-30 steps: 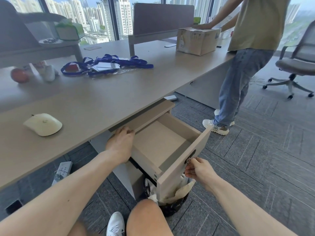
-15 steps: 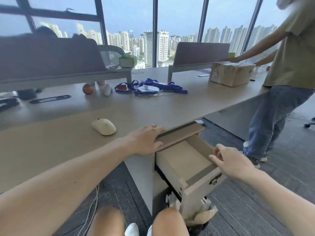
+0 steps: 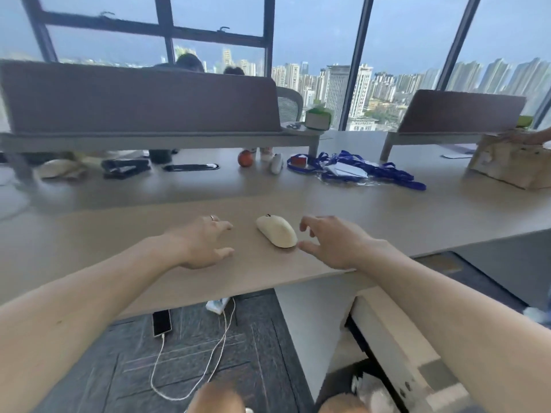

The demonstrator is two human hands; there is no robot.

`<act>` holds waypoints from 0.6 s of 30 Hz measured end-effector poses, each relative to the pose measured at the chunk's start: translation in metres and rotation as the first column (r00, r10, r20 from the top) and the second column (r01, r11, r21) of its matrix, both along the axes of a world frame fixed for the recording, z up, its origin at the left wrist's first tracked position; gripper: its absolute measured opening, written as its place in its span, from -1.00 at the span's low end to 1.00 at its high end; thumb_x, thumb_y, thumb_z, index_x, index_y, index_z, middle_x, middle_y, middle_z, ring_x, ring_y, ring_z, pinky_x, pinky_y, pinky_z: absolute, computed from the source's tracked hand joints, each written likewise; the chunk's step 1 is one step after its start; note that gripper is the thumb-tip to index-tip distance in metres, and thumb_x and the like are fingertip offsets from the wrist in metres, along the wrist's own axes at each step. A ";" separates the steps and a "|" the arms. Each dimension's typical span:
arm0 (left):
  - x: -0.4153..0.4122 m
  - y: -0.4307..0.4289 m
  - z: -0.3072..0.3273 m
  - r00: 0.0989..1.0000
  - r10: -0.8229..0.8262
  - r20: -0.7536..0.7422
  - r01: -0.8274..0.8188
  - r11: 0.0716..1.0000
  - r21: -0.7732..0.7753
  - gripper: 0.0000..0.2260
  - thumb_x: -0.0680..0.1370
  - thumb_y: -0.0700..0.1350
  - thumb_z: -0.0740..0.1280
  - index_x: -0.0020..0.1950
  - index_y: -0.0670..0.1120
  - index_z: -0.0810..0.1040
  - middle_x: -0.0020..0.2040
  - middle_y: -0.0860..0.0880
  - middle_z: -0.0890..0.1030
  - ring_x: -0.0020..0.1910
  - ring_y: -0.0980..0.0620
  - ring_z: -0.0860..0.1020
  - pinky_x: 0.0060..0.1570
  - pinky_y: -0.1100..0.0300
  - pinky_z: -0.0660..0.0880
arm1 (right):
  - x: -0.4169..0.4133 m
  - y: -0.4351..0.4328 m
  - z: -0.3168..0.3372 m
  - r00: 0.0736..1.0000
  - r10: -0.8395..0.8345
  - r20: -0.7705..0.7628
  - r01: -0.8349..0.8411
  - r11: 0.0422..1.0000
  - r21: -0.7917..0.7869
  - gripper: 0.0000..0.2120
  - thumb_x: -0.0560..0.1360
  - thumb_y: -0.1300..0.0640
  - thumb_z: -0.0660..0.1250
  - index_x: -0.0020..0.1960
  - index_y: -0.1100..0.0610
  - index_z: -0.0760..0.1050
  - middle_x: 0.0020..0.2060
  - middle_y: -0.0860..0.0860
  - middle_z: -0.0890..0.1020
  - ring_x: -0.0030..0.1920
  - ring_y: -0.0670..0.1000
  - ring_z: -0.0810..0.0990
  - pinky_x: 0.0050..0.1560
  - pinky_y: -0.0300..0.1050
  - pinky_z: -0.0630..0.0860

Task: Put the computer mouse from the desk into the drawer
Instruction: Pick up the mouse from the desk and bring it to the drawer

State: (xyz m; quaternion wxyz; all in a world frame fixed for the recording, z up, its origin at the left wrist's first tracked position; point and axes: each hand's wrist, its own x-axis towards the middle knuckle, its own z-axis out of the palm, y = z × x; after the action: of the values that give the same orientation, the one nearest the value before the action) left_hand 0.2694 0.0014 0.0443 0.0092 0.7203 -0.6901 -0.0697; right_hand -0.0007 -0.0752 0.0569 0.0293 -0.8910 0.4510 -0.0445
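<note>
Fingers (image 3: 307,223) of the right hand (image 3: 337,242) are spread wide and curled like a claw, holding nothing, with the thumb tip just beside the near end of the mouse (image 3: 276,231), perhaps touching it, though the blur makes that hard to tell. Fingers of the left hand (image 3: 202,242) are also spread and empty, hovering over the desk (image 3: 119,234) a little to the left of the mouse, with a ring on one of them. Between the two hands the cream mouse lies flat on the desk, close to its near edge, its long side running from far left to near right. Down to the right, below the desk edge, the drawer (image 3: 396,341) stands pulled out, mostly hidden behind the right forearm. My guess is that the smooth, rounded shell is the main risk: a pinch from the side with only thumb and fingertips could squirt it toward the near edge, and from there it would drop to the floor, where a phone (image 3: 162,321) and its white cable (image 3: 190,380) lie. Carrying it right and down, the arm also blocks sight of the drawer, so the mouse could clip the drawer front or miss the opening
</note>
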 end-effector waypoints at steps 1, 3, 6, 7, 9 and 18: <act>0.009 0.001 -0.006 1.000 0.011 -0.021 -0.011 1.000 0.009 -0.41 0.57 0.21 0.26 0.55 0.03 0.25 0.53 -0.05 0.29 0.47 -0.07 0.32 0.43 0.03 0.29 | 0.015 -0.005 -0.003 1.000 0.019 0.013 -0.019 1.000 0.002 -0.56 0.55 -0.20 0.25 0.35 -0.02 0.39 0.21 0.01 0.59 0.12 0.10 0.58 0.09 0.07 0.55; 0.024 0.004 -0.018 0.999 0.028 -0.044 -0.027 0.999 0.020 -0.41 0.58 0.18 0.27 0.56 0.00 0.25 0.53 -0.07 0.29 0.47 -0.08 0.31 0.42 0.09 0.26 | 0.039 -0.015 -0.008 0.999 0.039 0.034 -0.039 0.999 0.006 -0.52 0.55 -0.20 0.25 0.39 -0.02 0.36 0.27 0.01 0.54 0.17 0.12 0.56 0.13 0.08 0.52; 0.041 0.007 -0.032 0.998 0.044 -0.041 -0.044 0.999 0.001 -0.39 0.57 0.22 0.24 0.56 -0.01 0.25 0.54 -0.07 0.28 0.49 -0.08 0.29 0.42 0.13 0.21 | 0.066 -0.031 -0.016 0.998 0.026 0.063 -0.026 1.000 0.005 -0.45 0.53 -0.23 0.25 0.44 -0.02 0.31 0.33 0.05 0.47 0.23 0.17 0.54 0.17 0.09 0.50; 0.044 0.007 -0.035 0.998 0.047 -0.032 -0.047 0.999 -0.006 -0.38 0.57 0.25 0.21 0.56 0.01 0.24 0.55 -0.07 0.27 0.50 -0.08 0.27 0.44 0.11 0.20 | 0.072 -0.037 -0.020 0.997 0.011 0.071 -0.012 1.000 0.008 -0.43 0.52 -0.23 0.26 0.45 -0.03 0.30 0.35 0.06 0.46 0.25 0.19 0.53 0.20 0.10 0.49; 0.049 0.006 -0.041 0.999 0.037 0.025 -0.036 0.999 -0.030 -0.36 0.55 0.33 0.14 0.56 0.07 0.23 0.55 -0.04 0.27 0.50 -0.08 0.25 0.46 0.04 0.22 | 0.082 -0.045 -0.027 0.997 -0.018 0.081 0.017 1.000 0.012 -0.39 0.51 -0.25 0.26 0.48 -0.03 0.27 0.36 0.09 0.44 0.28 0.21 0.52 0.23 0.12 0.49; 0.045 -0.003 -0.041 0.997 0.004 0.080 0.003 0.997 -0.080 -0.36 0.52 0.37 0.12 0.53 0.10 0.27 0.48 -0.03 0.34 0.46 -0.06 0.26 0.42 -0.08 0.24 | 0.084 -0.057 -0.042 0.987 -0.075 0.141 0.067 0.996 0.065 -0.42 0.49 -0.09 0.32 0.47 -0.03 0.28 0.23 0.17 0.50 0.20 0.25 0.53 0.17 0.06 0.49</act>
State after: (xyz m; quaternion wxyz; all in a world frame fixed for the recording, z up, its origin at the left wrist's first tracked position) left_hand 0.3140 -0.0011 0.0037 0.0102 0.7217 -0.6920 -0.0132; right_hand 0.0829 -0.1323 0.0146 0.0868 -0.8675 0.4802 -0.0961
